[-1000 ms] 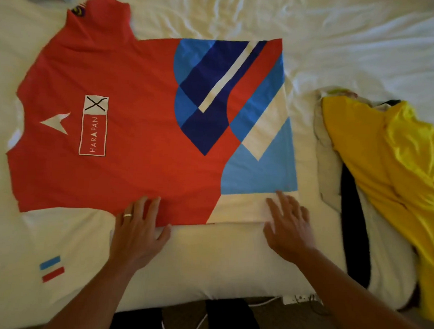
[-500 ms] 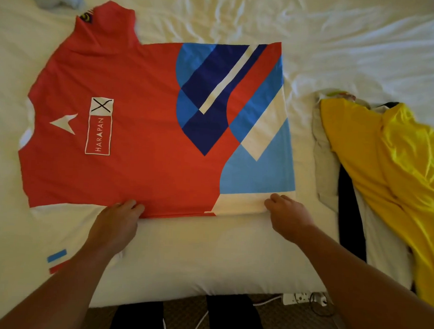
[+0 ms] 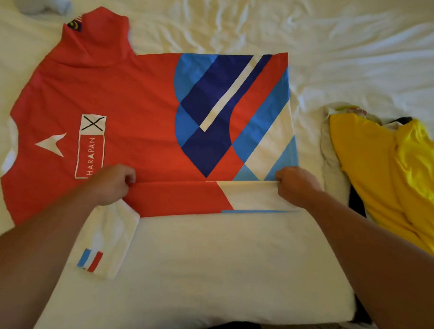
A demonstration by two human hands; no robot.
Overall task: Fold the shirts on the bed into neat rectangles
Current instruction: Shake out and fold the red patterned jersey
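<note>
Both hands, left (image 3: 114,183) and right (image 3: 296,185), pinch the near edge of the red shirt (image 3: 129,104), lifted and turned back; it lies on the bed (image 3: 350,46), beside a yellow pile (image 3: 387,175).

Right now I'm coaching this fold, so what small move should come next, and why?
Probably carry the pinched near edge farther across the red shirt: the left hand and right hand have it only partly folded over.
</note>
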